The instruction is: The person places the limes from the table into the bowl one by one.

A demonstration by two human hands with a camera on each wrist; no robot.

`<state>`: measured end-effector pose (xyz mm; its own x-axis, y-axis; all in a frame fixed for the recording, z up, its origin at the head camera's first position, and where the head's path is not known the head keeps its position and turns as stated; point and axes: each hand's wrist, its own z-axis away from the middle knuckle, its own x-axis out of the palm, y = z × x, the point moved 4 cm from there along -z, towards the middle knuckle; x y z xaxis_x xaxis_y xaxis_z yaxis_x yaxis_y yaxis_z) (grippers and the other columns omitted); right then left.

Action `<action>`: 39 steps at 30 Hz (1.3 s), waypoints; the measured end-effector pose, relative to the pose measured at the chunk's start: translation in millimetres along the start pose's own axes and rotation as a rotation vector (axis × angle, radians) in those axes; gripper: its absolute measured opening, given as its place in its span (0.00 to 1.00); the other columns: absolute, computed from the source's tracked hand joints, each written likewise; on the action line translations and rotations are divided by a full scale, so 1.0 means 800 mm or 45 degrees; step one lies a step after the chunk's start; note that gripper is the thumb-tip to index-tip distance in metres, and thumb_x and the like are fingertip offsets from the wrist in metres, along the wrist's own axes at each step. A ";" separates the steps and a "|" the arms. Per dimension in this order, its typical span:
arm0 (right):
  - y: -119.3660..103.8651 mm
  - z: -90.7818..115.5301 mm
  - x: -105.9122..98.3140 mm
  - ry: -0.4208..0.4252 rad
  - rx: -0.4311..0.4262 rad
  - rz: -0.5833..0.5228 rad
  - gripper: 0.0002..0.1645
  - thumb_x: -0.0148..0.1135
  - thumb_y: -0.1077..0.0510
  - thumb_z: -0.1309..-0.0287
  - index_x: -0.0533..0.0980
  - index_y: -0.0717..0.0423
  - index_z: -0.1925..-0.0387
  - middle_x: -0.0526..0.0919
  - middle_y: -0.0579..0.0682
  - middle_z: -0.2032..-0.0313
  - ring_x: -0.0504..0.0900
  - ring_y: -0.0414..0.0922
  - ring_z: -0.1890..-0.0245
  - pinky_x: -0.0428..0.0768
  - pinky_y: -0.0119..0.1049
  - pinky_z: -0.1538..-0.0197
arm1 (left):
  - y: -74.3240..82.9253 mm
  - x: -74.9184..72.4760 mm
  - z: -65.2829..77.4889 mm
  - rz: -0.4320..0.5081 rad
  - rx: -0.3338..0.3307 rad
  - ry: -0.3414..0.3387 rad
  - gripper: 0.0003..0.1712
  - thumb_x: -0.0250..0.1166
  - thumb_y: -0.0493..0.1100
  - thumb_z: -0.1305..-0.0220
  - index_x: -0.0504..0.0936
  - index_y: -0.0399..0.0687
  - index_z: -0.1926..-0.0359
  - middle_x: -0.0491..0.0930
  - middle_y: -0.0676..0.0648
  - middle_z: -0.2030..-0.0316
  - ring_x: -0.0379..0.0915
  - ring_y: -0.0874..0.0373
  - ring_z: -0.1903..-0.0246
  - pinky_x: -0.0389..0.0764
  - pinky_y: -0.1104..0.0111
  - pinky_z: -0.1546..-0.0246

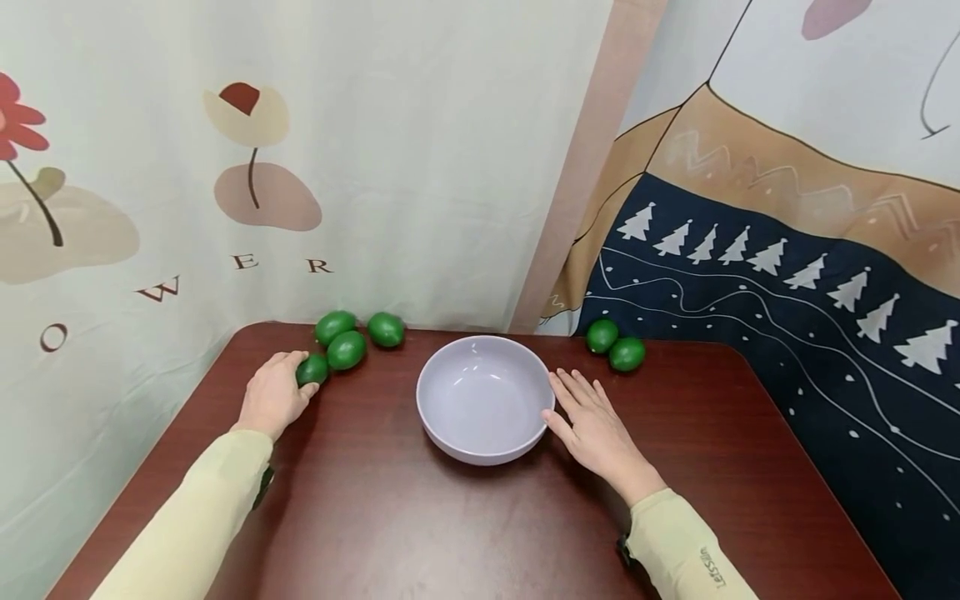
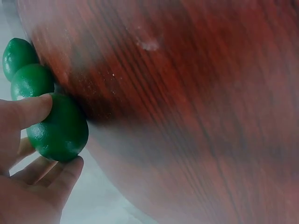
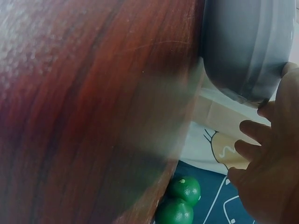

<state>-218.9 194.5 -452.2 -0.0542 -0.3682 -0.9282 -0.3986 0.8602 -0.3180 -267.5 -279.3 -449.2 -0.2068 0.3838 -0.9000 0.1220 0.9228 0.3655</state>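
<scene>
Grained tabletop (image 1: pixel 352 508): left fingers (image 2: pixel 67 177) grip a glossy lime (image 2: pixel 63 133), straight right fingers (image 3: pixel 254 131) touch a rounded bowl (image 1: pixel 483 404).

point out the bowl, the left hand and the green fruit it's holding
Bowl (image 1: pixel 483 404): head view, on its bare inside bottom.
Left hand (image 1: pixel 274 394): head view, on the back of the hand.
Held green fruit (image 2: pixel 64 129): left wrist view, on the middle of its exposed side.

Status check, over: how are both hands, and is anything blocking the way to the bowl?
Left fingers pinch a lime. Right fingers touch the side of the empty bowl. Nothing visible between lime and bowl.
</scene>
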 end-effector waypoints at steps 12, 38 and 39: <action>-0.001 -0.001 -0.002 0.006 -0.004 -0.003 0.40 0.55 0.41 0.26 0.61 0.55 0.21 0.62 0.58 0.23 0.53 0.58 0.20 0.51 0.63 0.22 | 0.013 -0.004 0.010 0.007 0.029 0.011 0.31 0.72 0.36 0.39 0.75 0.25 0.38 0.74 0.24 0.43 0.72 0.28 0.44 0.75 0.36 0.46; 0.000 0.000 -0.003 -0.003 0.002 -0.034 0.41 0.57 0.40 0.27 0.63 0.54 0.22 0.62 0.58 0.23 0.54 0.59 0.20 0.52 0.63 0.22 | 0.012 0.000 0.022 0.098 0.005 0.077 0.32 0.76 0.39 0.44 0.76 0.28 0.43 0.75 0.29 0.51 0.74 0.33 0.55 0.77 0.39 0.53; 0.000 0.000 -0.003 -0.004 0.001 -0.032 0.41 0.57 0.40 0.27 0.62 0.54 0.22 0.62 0.57 0.22 0.53 0.59 0.20 0.52 0.62 0.22 | 0.012 0.001 0.022 0.102 0.008 0.089 0.31 0.76 0.39 0.45 0.76 0.29 0.43 0.75 0.29 0.52 0.74 0.33 0.55 0.77 0.39 0.53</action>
<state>-219.1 195.4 -450.2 -0.0412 -0.3887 -0.9205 -0.3992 0.8509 -0.3414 -249.4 -270.6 -450.1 -0.2633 0.4578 -0.8492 0.1465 0.8890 0.4338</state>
